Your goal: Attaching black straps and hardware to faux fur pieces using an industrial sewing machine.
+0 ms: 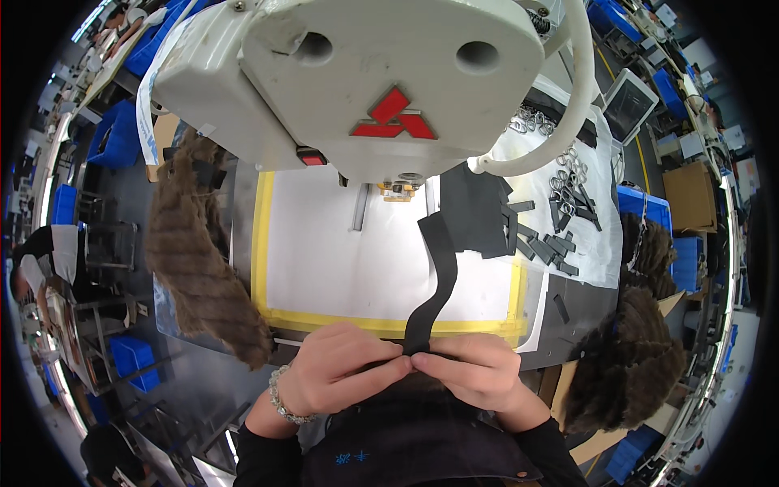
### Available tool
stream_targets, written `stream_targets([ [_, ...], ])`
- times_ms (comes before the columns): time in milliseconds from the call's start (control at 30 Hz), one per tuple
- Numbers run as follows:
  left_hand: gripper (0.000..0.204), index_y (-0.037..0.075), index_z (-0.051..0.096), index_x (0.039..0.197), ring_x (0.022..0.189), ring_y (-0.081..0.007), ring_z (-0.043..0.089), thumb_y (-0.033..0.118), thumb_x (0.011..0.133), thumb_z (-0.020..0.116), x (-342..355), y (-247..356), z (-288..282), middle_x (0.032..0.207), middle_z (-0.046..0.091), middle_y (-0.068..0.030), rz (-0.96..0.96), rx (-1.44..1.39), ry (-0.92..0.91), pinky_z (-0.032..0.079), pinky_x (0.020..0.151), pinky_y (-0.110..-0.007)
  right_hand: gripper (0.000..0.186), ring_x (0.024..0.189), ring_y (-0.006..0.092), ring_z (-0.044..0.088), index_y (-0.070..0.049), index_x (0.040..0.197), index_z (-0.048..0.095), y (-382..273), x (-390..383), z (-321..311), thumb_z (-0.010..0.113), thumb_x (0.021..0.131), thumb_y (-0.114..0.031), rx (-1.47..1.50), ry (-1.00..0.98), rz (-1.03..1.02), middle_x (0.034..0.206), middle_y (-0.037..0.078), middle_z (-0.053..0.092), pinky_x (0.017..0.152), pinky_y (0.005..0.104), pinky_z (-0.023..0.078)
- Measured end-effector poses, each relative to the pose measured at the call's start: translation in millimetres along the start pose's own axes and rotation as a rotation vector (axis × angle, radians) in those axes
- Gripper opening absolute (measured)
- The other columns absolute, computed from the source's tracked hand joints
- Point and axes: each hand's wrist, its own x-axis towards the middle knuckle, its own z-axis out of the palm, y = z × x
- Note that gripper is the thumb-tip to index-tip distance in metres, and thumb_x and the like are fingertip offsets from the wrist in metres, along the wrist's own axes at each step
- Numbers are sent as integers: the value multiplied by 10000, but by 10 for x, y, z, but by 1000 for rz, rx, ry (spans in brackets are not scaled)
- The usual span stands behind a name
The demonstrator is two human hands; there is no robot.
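A long black fabric strap (pixel 438 280) hangs between my hands at the table's front edge, its far end lying on the white work surface. My left hand (pixel 345 367), with a beaded bracelet at the wrist, pinches the near end. From the other side my right hand (pixel 471 365) pinches the same end, fingertips close to the left ones. Some brown fur shows just below the fingers. Beyond the hands stands a large cream sewing machine head (pixel 389 73), its needle area (pixel 398 191) over the white sheet (pixel 349 260) edged with yellow tape.
Black fabric pieces (pixel 475 215) lie right of the needle area. Short black strips (pixel 552 247) and metal rings (pixel 568 170) sit on white sheeting farther right. Brown fur (pixel 199 252) drapes over the table's left side; more fur (pixel 629 365) is at right. A screen (pixel 629 105) stands back right.
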Motion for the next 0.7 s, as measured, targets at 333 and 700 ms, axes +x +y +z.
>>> stream_targets([
  [333, 188, 22, 691, 882, 634, -173, 620, 66, 704, 735, 23, 14, 6, 834, 658, -72, 77, 41, -24, 478, 528, -250, 258, 705, 251, 672, -21, 959, 685, 29, -54, -1, 742, 708, -38, 10, 16, -26, 923, 142, 669, 590, 300, 543],
  [700, 286, 116, 704, 859, 622, -168, 647, 148, 626, 867, 45, 53, 15, 760, 674, -21, -94, -5, -14, 492, 535, -242, 214, 644, 236, 676, -25, 845, 685, -7, -21, 2, 746, 664, 71, 124, 38, 148, 771, 123, 689, 575, 273, 531],
])
